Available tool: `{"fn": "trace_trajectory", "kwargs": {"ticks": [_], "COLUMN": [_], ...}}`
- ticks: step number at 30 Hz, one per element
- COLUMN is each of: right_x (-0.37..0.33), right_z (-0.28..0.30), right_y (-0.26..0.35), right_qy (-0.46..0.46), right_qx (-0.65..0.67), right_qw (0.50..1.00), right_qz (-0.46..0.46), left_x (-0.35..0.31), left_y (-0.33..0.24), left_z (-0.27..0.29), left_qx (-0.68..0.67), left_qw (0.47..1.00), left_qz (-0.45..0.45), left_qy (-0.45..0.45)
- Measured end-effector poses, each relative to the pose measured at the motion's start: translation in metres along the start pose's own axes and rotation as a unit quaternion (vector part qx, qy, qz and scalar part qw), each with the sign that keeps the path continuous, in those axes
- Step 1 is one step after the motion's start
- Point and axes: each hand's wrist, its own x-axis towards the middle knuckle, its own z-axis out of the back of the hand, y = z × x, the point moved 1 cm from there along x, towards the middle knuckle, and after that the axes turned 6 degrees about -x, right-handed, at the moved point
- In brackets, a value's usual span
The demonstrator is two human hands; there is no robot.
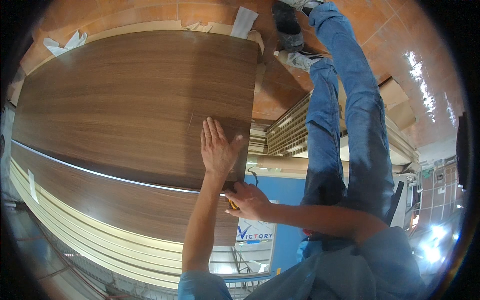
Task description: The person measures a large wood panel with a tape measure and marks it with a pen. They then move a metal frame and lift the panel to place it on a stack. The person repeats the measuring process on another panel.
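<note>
Black and yellow show between the fingers of the right hand (248, 201), curled at about five o'clock round a small, rounded tool, probably a tape measure (232, 204), mostly hidden by the grip. A thin, stiff-looking, bluish-white strip (145, 183) runs from that hand toward nine o'clock; if it is the tape's blade, it should be springy, liable to buckle, and best held by its flat faces, clear of the edges.

Just above, the left hand (218, 151) lies flat, palm down, fingers straight and thumb spread, holding nothing. It presses on a broad, dark-brown, wood-grain panel (115, 95) reaching from the middle toward nine and eleven o'clock. The panel looks rigid and probably heavy for its length, its smooth finish perhaps slippery and easily scratched; two hands on opposite edges would suit it better than one corner.

Cream-coloured, long ridged boards (100, 225) lie at eight o'clock. Farthest, orange-brown floor tiles (145, 15) spread at eleven to twelve, beyond torn tan cardboard.
</note>
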Motion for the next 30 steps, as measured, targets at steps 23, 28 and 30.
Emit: {"fn": "trace_trajectory", "kwargs": {"ticks": [23,28,30], "right_x": [0.009,0.010,0.010], "right_z": [0.010,0.008,0.006], "right_y": [-0.017,-0.019,-0.019], "right_qy": [0.073,0.081,0.105], "right_qx": [0.015,0.017,0.023], "right_qw": [0.997,0.996,0.994], "right_qz": [-0.026,-0.027,-0.033], "left_x": [-0.005,-0.015,0.003], "left_y": [0.006,0.017,0.041], "left_z": [0.000,0.009,0.021], "left_qx": [0.089,0.082,0.113], "left_qw": [0.992,0.995,0.993], "left_qz": [0.062,0.010,0.014], "left_qy": [-0.062,-0.053,-0.041]}}
